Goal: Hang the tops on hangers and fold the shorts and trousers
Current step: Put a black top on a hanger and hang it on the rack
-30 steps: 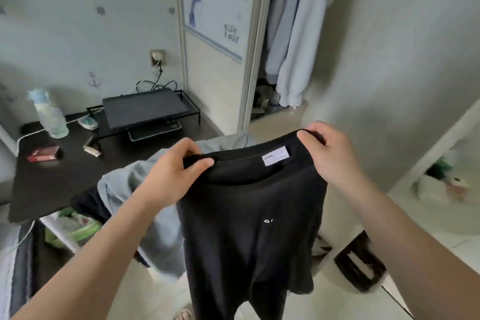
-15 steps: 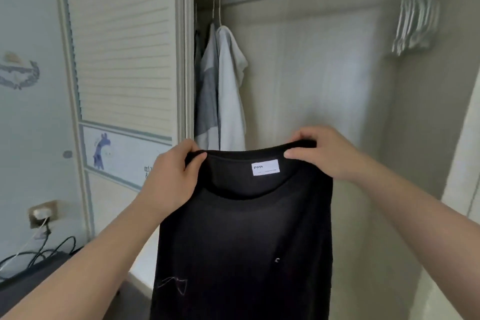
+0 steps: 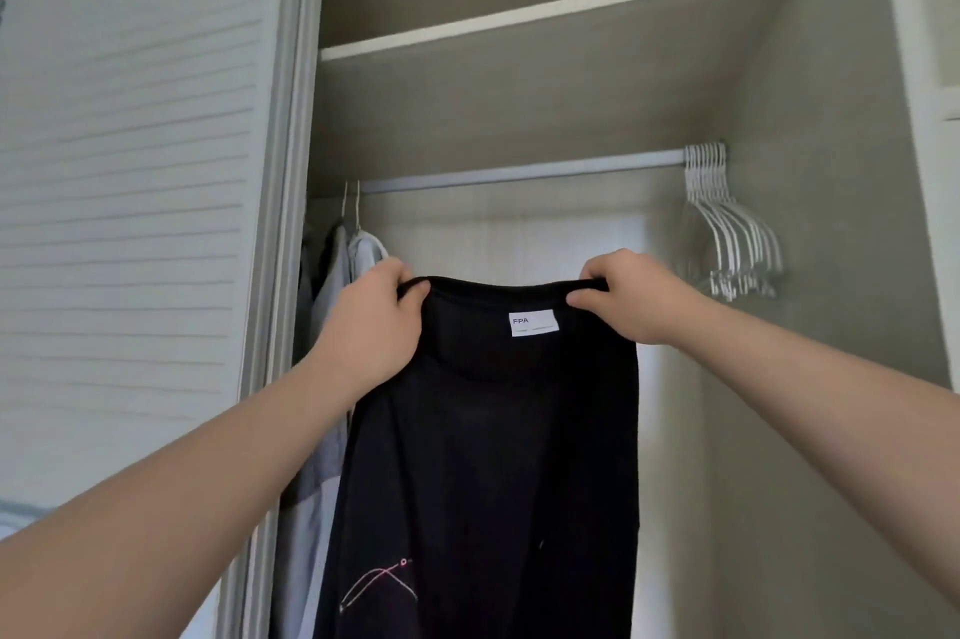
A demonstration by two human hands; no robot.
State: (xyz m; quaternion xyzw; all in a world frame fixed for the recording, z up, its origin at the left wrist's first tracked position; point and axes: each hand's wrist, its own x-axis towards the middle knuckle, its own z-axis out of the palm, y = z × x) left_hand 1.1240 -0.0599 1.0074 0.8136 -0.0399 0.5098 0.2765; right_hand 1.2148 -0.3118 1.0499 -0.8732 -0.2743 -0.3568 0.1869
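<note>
Open wardrobe: louvred sliding door [image 3: 130, 223] at left, a bare shelf [image 3: 561, 15] above, and a horizontal rail [image 3: 519, 173] beneath it. A bunch of empty white hangers [image 3: 727, 223] sits at the rail's right end, and pale hung garments [image 3: 343, 285] crowd the left end beside the door. Left hand [image 3: 371, 326] and right hand [image 3: 631, 298] are each closed on the neckline of a black T-shirt [image 3: 493, 456], held up in front of the hanging space below the rail, white neck label [image 3: 533, 323] facing the camera, body hanging straight down.
</note>
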